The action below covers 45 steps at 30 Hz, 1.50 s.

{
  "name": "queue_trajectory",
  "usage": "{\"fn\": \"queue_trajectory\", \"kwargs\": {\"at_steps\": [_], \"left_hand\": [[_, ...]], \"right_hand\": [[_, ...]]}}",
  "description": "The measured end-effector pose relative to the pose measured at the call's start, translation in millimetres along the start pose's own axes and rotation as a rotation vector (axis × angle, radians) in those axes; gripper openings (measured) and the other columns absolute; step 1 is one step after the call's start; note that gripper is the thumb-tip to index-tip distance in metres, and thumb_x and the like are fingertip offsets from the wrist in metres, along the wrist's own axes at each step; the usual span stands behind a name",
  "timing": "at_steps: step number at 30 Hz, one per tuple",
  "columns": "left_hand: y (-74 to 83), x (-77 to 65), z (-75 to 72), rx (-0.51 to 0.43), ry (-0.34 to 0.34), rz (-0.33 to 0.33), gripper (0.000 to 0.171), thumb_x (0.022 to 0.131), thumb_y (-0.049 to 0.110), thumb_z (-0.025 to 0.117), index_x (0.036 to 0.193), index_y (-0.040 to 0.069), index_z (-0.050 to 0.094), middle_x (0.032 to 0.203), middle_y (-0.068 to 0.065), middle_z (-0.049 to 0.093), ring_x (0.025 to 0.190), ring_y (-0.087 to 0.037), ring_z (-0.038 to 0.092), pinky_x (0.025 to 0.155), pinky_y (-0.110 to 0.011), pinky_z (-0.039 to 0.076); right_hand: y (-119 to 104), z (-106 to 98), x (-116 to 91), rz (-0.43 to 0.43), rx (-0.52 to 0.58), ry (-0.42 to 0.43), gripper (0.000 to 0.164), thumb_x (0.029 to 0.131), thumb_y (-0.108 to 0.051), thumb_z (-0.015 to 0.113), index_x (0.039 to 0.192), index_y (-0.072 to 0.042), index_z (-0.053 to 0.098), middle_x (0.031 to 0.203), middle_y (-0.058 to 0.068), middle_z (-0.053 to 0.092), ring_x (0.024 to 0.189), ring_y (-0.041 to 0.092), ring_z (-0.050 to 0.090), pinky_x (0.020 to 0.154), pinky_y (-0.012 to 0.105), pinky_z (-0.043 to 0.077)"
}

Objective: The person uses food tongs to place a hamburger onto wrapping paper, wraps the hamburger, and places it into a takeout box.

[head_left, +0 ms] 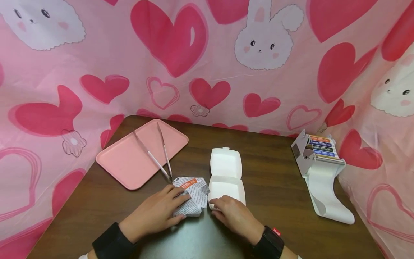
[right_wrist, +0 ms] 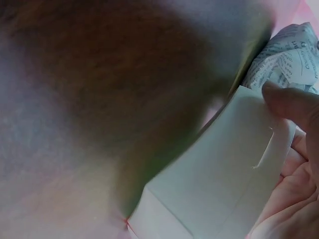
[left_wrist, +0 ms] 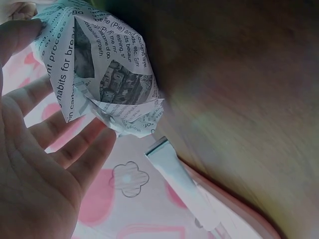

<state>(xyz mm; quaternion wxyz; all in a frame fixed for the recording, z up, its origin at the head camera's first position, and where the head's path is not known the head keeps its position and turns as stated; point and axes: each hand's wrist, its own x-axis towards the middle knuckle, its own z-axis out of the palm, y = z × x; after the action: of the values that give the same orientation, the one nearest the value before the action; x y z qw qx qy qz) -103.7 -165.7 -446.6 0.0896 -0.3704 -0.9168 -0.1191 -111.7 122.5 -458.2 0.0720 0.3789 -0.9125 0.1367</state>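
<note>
A package wrapped in newsprint-patterned paper (head_left: pixel 194 196), with an orange printed strip on top, lies at the front middle of the table. My left hand (head_left: pixel 158 212) holds it from the left, its thumb and spread fingers on different sides of the paper. What is inside the wrapping is hidden. Just right of it stands a white clamshell takeaway box (head_left: pixel 226 162), its lid folded back. My right hand (head_left: pixel 234 216) pinches the box's front wall; in the right wrist view the thumb (right_wrist: pixel 284 102) presses the outer face and the fingers lie behind it.
At the back left lies a pink tray (head_left: pixel 129 163). Metal tongs (head_left: pixel 150 154) rest across it, their joined end reaching past its edge towards the package. To the right stands a dispenser (head_left: pixel 318 151) with a white strip (head_left: pixel 323 196) hanging out. A pink heart-patterned curtain (head_left: pixel 200 64) surrounds the table.
</note>
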Motion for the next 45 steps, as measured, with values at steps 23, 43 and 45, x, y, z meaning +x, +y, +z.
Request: {"fn": "queue_trajectory", "kwargs": {"at_steps": [23,43,45], "left_hand": [[7.7,-3.1,-14.3,-0.190,0.070,-0.456,0.062,0.091,0.040,0.074,0.133,-0.003,0.057,0.128,-0.020,0.059,0.116,-0.034,0.056,0.097,-0.051,0.048],[-13.1,-6.7,-3.3,-0.599,-0.043,-0.620,0.043,0.102,0.017,0.059,0.135,-0.007,0.047,0.117,-0.022,0.067,0.107,-0.030,0.065,0.091,-0.052,0.051],[-14.0,-5.7,-2.3,-0.598,-0.039,-0.617,0.043,0.102,0.017,0.059,0.134,-0.008,0.047,0.119,-0.023,0.066,0.108,-0.031,0.065,0.092,-0.053,0.050]], "right_hand": [[-31.7,-31.2,58.7,0.343,0.322,-0.108,0.056,0.094,-0.033,0.070,0.136,0.003,0.058,0.120,0.013,0.065,0.092,0.019,0.063,0.079,0.035,0.053],[-44.2,-14.6,84.5,0.356,0.211,-0.199,0.046,0.091,-0.032,0.070,0.120,0.003,0.063,0.109,0.016,0.064,0.091,0.024,0.062,0.079,0.038,0.053],[-44.4,-13.2,85.6,0.358,0.205,-0.204,0.045,0.092,-0.032,0.069,0.120,0.003,0.063,0.110,0.016,0.065,0.094,0.025,0.064,0.082,0.039,0.053]]}}
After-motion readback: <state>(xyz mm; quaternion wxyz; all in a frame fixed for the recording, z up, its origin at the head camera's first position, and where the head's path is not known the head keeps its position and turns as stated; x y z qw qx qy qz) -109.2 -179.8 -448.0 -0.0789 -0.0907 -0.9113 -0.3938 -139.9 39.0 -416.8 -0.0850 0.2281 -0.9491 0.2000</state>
